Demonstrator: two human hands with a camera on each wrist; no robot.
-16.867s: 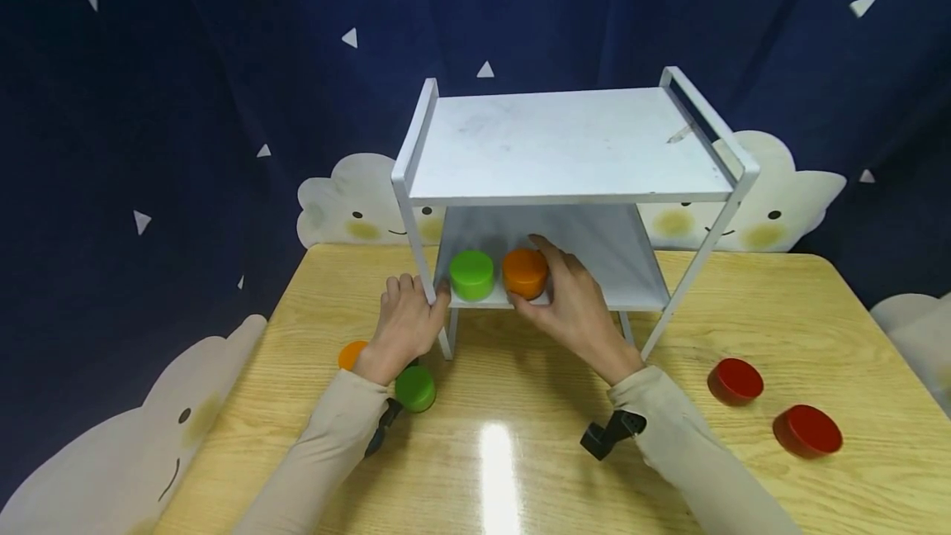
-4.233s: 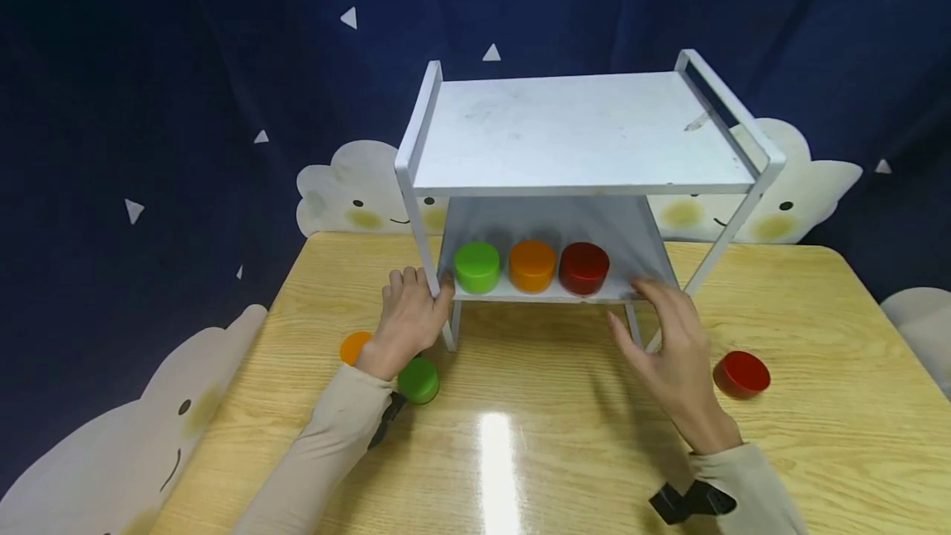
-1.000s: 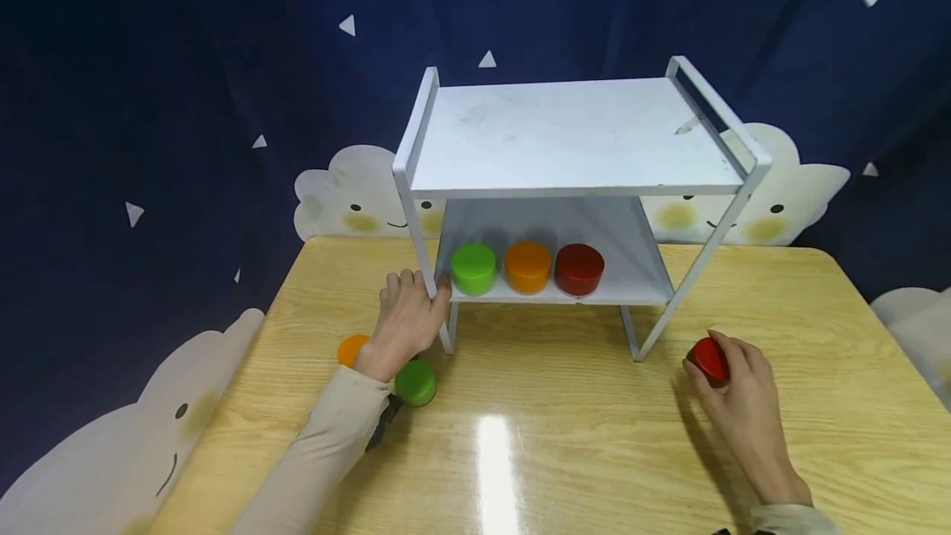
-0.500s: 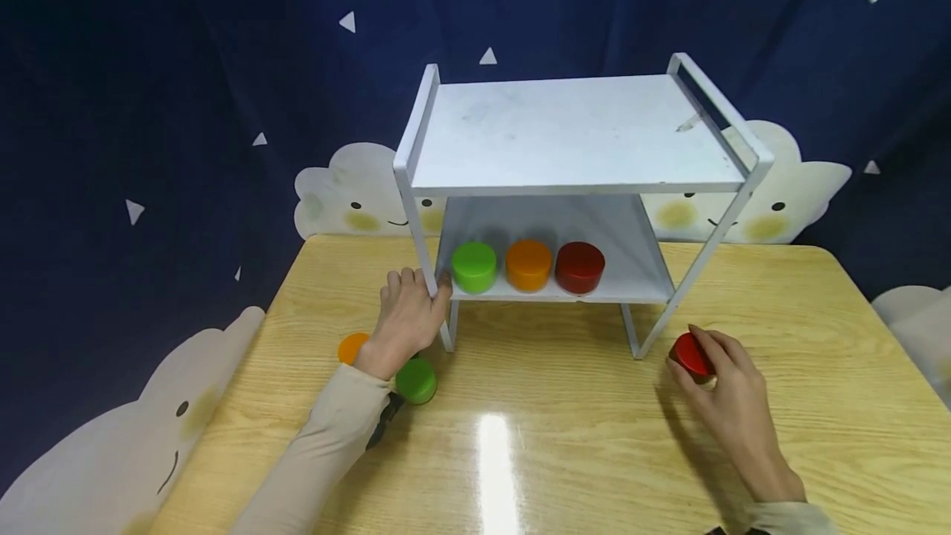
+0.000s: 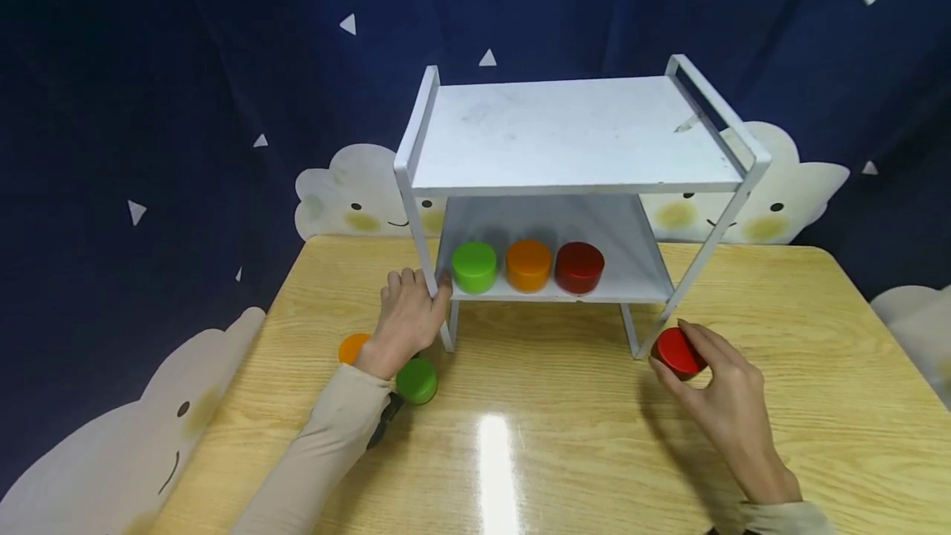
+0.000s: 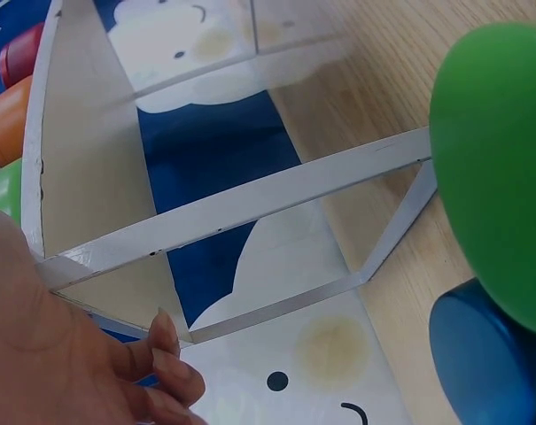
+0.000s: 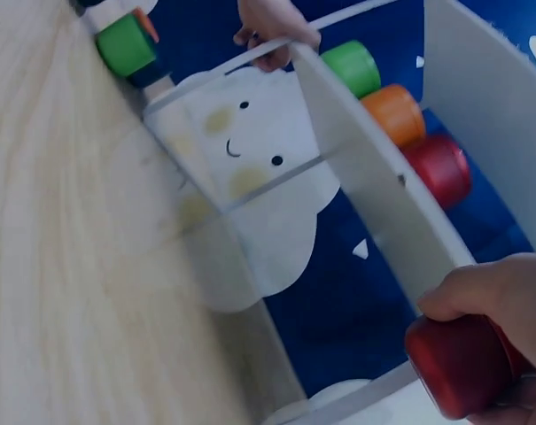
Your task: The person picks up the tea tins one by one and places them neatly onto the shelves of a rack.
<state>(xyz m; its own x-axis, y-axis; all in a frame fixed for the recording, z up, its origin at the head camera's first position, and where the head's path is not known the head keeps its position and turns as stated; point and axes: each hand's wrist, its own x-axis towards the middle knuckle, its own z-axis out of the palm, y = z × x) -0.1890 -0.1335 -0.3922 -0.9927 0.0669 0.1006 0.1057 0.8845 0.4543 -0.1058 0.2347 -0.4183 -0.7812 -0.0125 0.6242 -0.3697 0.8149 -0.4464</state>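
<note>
My right hand (image 5: 731,407) pinches a short red cylinder (image 5: 679,351) between thumb and fingers, just right of the rack's front right leg. The cylinder is lifted off the table; its shadow falls nearer to me. A white two-tier rack (image 5: 572,139) stands at the middle of the table. My left hand (image 5: 407,320) holds its front left post, thumb in front at lower-shelf height. On the lower shelf sit a light green cylinder (image 5: 474,267), an orange cylinder (image 5: 528,266) and a dark red cylinder (image 5: 579,268) in a row. In the right wrist view the held red cylinder (image 7: 458,365) is close beside the shelf edge.
Left of the rack, an orange piece (image 5: 352,347) and a darker green cylinder (image 5: 417,381) lie on the wooden table (image 5: 565,452), partly behind the left forearm. A blue cylinder (image 6: 485,354) shows in the left wrist view. A dark blue curtain (image 5: 223,64) hangs behind.
Seconds ago, orange and then dark red cylinders came to stand beside the green one on the shelf. The right hand has since picked up another red cylinder and moved left; the left hand stays put.
</note>
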